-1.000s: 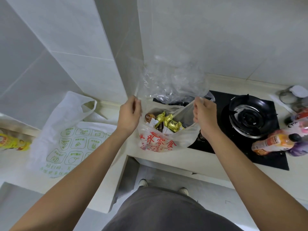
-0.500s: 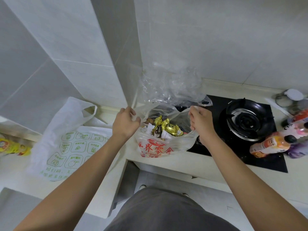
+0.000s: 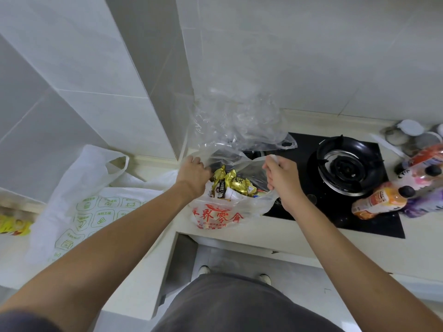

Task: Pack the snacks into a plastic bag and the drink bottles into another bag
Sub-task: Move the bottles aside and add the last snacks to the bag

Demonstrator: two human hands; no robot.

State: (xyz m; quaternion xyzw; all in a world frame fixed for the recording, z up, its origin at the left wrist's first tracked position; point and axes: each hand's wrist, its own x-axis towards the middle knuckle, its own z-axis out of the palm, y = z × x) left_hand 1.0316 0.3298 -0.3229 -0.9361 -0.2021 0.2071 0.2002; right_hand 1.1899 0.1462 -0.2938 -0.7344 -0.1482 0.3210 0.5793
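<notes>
A white plastic bag with red characters [image 3: 217, 218] stands on the counter edge, filled with snacks such as gold-wrapped packets [image 3: 233, 180]. My left hand [image 3: 193, 172] grips the bag's left handle and my right hand [image 3: 279, 173] grips its right handle, holding the mouth apart. A clear crumpled plastic sheet [image 3: 237, 125] rises behind the bag. Drink bottles lie at the right: an orange one [image 3: 377, 202], a pink one [image 3: 418, 178] and a purple one [image 3: 424, 202]. A second white bag with green print [image 3: 84, 207] lies on the left counter.
A black gas hob [image 3: 347, 164] with a burner sits right of the snack bag. Metal lids and jars [image 3: 407, 133] stand at the far right. A yellow packet [image 3: 13, 225] lies at the left edge. Tiled walls form a corner behind.
Both hands have shifted slightly along the handles and the bag's mouth has been drawn a little closer together; the camera view tilted.
</notes>
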